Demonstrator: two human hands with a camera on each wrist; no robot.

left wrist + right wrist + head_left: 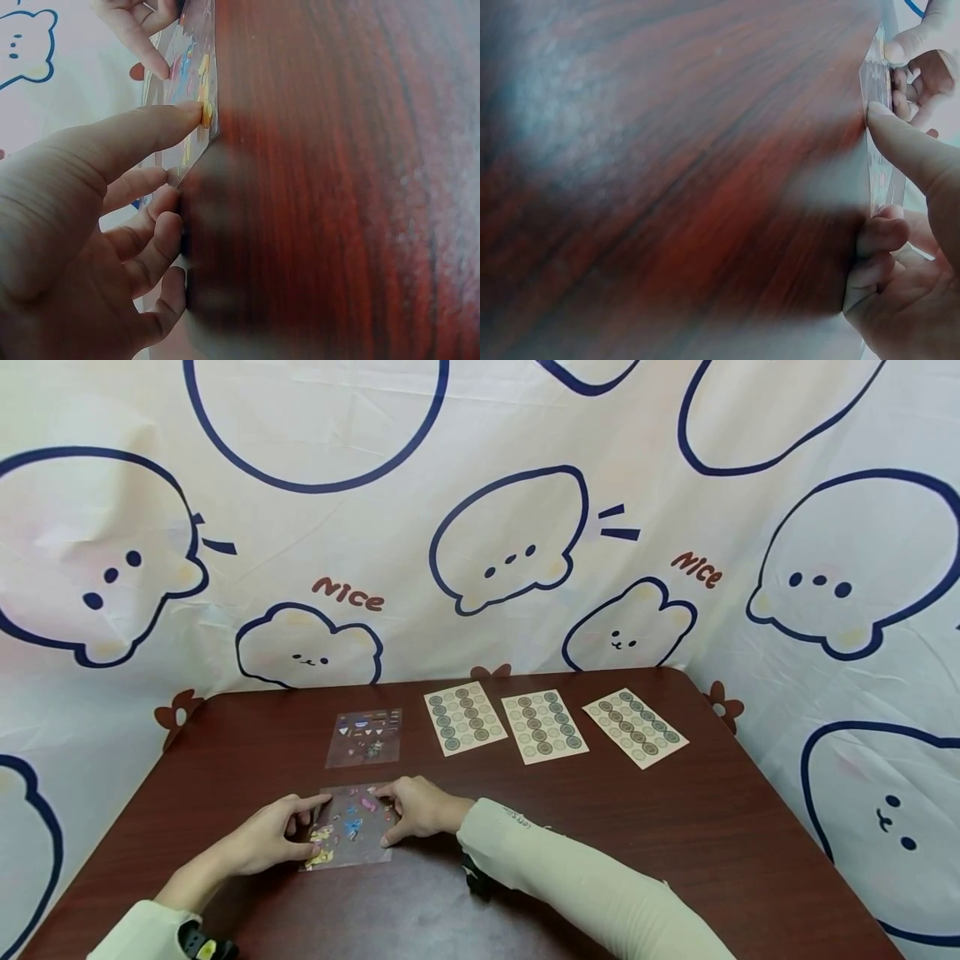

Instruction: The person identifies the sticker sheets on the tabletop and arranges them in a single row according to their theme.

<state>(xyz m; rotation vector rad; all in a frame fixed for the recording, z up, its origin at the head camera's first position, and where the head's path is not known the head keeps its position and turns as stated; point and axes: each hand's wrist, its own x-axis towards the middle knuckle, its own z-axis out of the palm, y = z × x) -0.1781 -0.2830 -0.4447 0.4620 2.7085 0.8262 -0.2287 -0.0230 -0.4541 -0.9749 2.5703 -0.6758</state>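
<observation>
A clear sheet of small colourful stickers lies on the table near its front left. My left hand touches the left side, index fingertip at the upper corner and thumb on the yellow stickers lower down. In the left wrist view the left thumb lies on the sheet, while the other fingers rest loosely at the tabletop. From the right, my right hand reaches across, its index finger at the upper right corner and its thumb on the right edge. The right wrist view shows the right thumb against that edge.
Just beyond lies a second clear sticker sheet. Along the back are three cream sheets of round stickers, at the left, in the middle and at the right. A patterned cloth hangs around the dark wooden table.
</observation>
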